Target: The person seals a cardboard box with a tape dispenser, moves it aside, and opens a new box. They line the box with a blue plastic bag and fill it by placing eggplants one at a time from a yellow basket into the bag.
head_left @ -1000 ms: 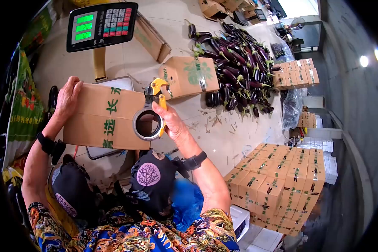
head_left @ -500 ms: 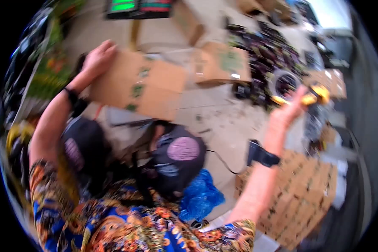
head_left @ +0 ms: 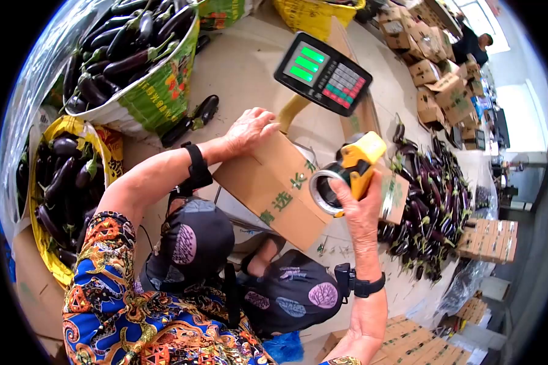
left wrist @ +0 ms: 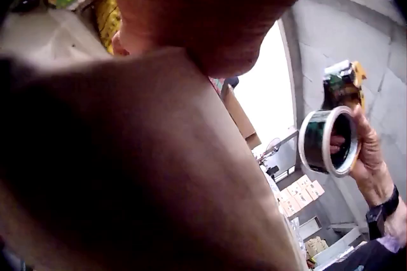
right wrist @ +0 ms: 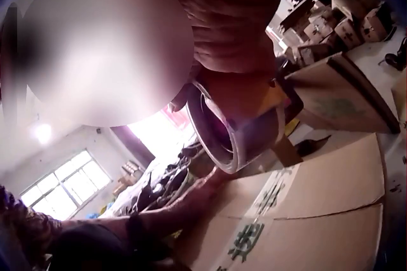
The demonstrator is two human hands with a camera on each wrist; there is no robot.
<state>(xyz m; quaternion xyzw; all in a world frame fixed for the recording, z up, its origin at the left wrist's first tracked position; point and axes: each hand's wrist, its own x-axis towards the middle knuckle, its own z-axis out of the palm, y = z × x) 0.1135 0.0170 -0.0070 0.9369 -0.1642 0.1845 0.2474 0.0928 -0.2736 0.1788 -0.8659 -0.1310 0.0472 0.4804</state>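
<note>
A closed cardboard box with green printed characters lies tilted before the person's knees. My left hand rests on its far left edge, fingers relaxed over the corner. In my right hand I grip a yellow tape dispenser by its handle. Its wide tape roll hangs close over the box's right end. Clear tape runs along the box's middle over the print in the right wrist view. The left wrist view shows the dispenser's roll side-on, while the left fingers are hidden there.
Behind the box stands a scale display with green digits. Sacks of eggplants stand at left; a large eggplant pile lies at right. Another carton sits beyond the dispenser. Stacked cartons fill the lower right.
The right hand swung the tape dispenser far out to the right, then brought it back over the box's right end. The left hand stays on the box. The head view has turned left.
</note>
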